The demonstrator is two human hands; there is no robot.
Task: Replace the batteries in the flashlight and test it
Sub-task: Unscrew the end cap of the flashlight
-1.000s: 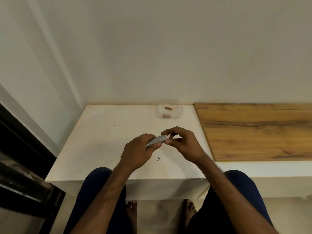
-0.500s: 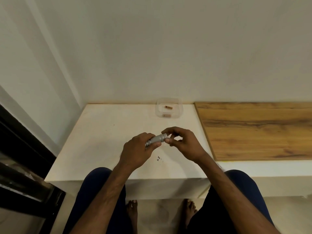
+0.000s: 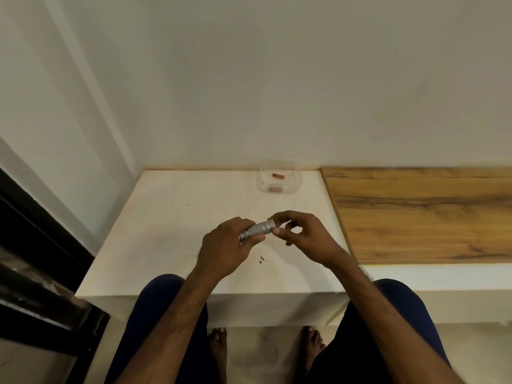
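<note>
A small silver flashlight (image 3: 257, 230) with a knurled body is held level above the white table (image 3: 171, 217). My left hand (image 3: 224, 248) grips its left part with curled fingers. My right hand (image 3: 300, 236) pinches the flashlight's right end between thumb and fingertips; that end is partly hidden by the fingers. At the back of the table stands a clear plastic box (image 3: 279, 176) holding copper-coloured batteries (image 3: 278, 176).
A wooden board (image 3: 421, 212) lies to the right of the white table, against the wall. A few small dark specks (image 3: 262, 260) lie on the table near its front edge. A dark frame (image 3: 41, 259) runs along the left. My knees and bare feet are below the table edge.
My right hand's fingers have shifted slightly on the flashlight's right end. Both hands stay at the same spot above the table.
</note>
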